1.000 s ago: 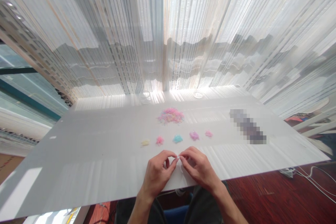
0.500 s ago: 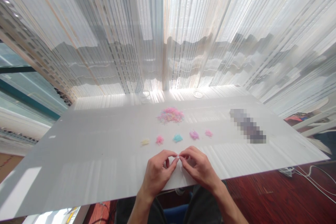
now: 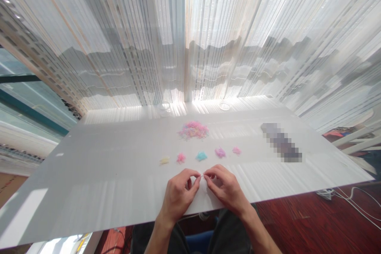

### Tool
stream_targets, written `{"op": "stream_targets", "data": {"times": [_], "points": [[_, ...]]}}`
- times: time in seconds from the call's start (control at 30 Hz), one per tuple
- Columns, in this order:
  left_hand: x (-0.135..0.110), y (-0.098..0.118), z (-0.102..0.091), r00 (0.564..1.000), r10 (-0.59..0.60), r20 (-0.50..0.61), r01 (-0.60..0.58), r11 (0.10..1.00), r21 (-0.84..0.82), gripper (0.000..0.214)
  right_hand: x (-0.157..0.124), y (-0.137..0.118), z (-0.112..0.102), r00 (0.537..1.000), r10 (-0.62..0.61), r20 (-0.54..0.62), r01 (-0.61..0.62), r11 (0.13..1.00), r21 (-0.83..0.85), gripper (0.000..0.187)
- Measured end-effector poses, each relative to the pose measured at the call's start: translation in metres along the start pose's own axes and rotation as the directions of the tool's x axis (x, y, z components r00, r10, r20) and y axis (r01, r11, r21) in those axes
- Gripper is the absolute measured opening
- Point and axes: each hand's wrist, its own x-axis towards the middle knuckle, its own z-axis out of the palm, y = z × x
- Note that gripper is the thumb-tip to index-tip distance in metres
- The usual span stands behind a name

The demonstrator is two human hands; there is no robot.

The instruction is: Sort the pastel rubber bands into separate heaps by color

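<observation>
My left hand (image 3: 179,195) and my right hand (image 3: 224,187) meet fingertip to fingertip above the near edge of the white table (image 3: 98,166). Both pinch a tiny pale thing between thumb and forefinger; it is too small to name. Just beyond the hands lie small sorted heaps of thin loops: yellow (image 3: 164,160), pink (image 3: 180,157), blue (image 3: 201,156), purple (image 3: 220,152) and another pink (image 3: 237,151). Farther back sits a bigger mixed pile of coloured loops (image 3: 193,130).
A blurred dark oblong (image 3: 281,143) lies on the table's right side. Two small clear dishes (image 3: 164,107) (image 3: 224,106) stand at the far edge before sheer curtains. White cables (image 3: 342,196) trail on the red-brown floor at right.
Both hands have edged slightly away from me while keeping the same pinch. Nothing else has moved.
</observation>
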Motion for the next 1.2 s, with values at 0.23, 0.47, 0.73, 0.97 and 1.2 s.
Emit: {"op": "stream_targets", "data": {"times": [0.23, 0.47, 0.73, 0.97, 1.2], "points": [[0.0008, 0.0010, -0.0004, 1.000, -0.012, -0.003, 0.012, 1.000, 0.016, 0.012, 0.0005, -0.0023, -0.0007, 1.000, -0.005, -0.017, 0.004, 1.000, -0.019, 0.010], [0.0010, 0.0009, -0.0001, 1.000, 0.000, -0.004, 0.000, 1.000, -0.024, 0.010, 0.0012, -0.0034, -0.0009, 1.000, -0.005, -0.027, 0.004, 1.000, -0.030, 0.011], [0.0003, -0.0002, 0.0007, 0.999, 0.015, -0.040, -0.017, 0.999, -0.045, 0.007, 0.0010, -0.0033, -0.0010, 1.000, -0.003, -0.016, 0.002, 1.000, -0.026, 0.010], [-0.0002, -0.0008, 0.0011, 0.999, -0.009, -0.046, 0.008, 0.999, -0.037, 0.006, 0.0008, -0.0030, -0.0011, 1.000, 0.008, -0.007, -0.008, 1.000, -0.023, 0.010], [-0.0012, -0.0021, 0.0013, 0.999, -0.009, -0.046, 0.008, 0.999, -0.035, 0.008, 0.0007, -0.0024, -0.0007, 1.000, 0.002, -0.018, -0.003, 0.999, -0.033, 0.010]]}}
